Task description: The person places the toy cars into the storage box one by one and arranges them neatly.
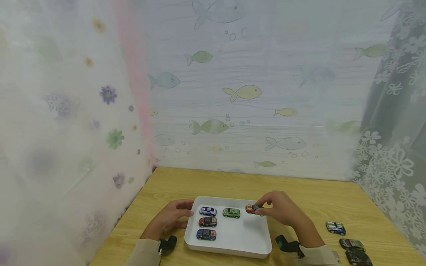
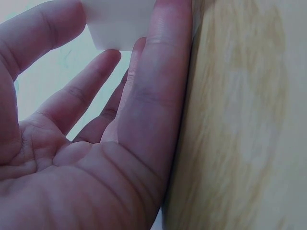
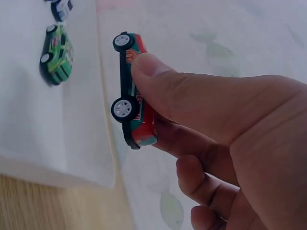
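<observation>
My right hand pinches a red and teal toy car between thumb and fingers. It holds the car over the right back part of a white tray. A green toy car sits in the tray, left of the held one. Along the tray's left side stand a white and blue car, a red and black car and a blue car. My left hand rests on the table, its fairly straight fingers touching the tray's outer left wall.
Right of the tray, on the wooden table, lie a white, green and blue toy car, a dark car and a black car. Patterned curtains hang around the table, with fish on the back curtain.
</observation>
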Tool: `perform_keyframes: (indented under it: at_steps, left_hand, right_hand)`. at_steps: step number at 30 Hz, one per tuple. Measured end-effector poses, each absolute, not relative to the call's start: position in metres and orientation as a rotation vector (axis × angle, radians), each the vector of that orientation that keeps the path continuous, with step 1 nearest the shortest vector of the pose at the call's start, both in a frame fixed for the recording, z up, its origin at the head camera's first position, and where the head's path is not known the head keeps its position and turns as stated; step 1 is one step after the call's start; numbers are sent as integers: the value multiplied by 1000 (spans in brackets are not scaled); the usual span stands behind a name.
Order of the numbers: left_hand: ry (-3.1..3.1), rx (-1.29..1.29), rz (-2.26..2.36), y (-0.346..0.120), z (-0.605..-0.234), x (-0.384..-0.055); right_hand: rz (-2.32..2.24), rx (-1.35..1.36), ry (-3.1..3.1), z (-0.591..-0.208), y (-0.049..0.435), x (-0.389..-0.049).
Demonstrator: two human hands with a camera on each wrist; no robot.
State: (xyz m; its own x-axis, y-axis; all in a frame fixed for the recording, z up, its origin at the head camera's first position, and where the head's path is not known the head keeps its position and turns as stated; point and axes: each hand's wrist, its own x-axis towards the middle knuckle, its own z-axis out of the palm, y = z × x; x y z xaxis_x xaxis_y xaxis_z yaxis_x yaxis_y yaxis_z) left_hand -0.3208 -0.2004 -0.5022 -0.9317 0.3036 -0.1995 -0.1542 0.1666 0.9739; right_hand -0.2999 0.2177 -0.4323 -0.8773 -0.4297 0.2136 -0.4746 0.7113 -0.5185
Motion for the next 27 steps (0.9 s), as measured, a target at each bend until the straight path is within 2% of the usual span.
perform_keyframes:
  at_steps: [27]
  left_hand:
    - [2077,134,1844,-201,-504,-323]
  right_hand:
    - [1122,790,-2909,-457,156,-306]
